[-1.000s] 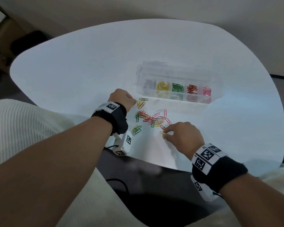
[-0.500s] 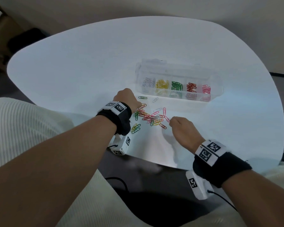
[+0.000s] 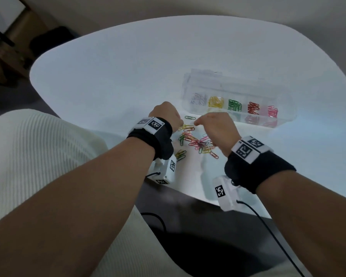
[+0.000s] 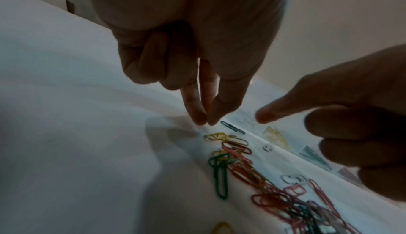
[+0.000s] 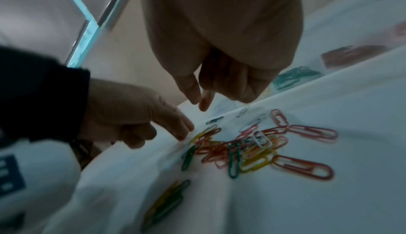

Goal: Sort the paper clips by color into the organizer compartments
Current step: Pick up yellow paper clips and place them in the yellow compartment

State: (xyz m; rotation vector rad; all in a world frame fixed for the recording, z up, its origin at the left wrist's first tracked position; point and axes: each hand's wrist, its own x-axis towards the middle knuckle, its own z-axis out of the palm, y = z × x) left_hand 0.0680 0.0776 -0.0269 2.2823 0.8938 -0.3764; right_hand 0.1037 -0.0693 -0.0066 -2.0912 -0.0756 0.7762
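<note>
While both hands hover low, white counter [image 3: 108, 76] spreads beneath; clear organizer [image 3: 238, 84] w/ color-sorted clips sits beyond fingers. Loose paper clips [image 3: 196, 143] lie under/btwn fingertips. Left hand [image 3: 166, 116] pinched, right hand [image 3: 216, 128] loosely curled, neither visibly gripping anything.

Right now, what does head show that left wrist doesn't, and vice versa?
Head only: the whole organizer from above with five sorted colours, both wristbands, the full table.
Left wrist only: left hand fingers closed tip to tip just above the table, no clip visible between them.
Both: the loose clip pile, the lone green clip and the right hand.
</note>
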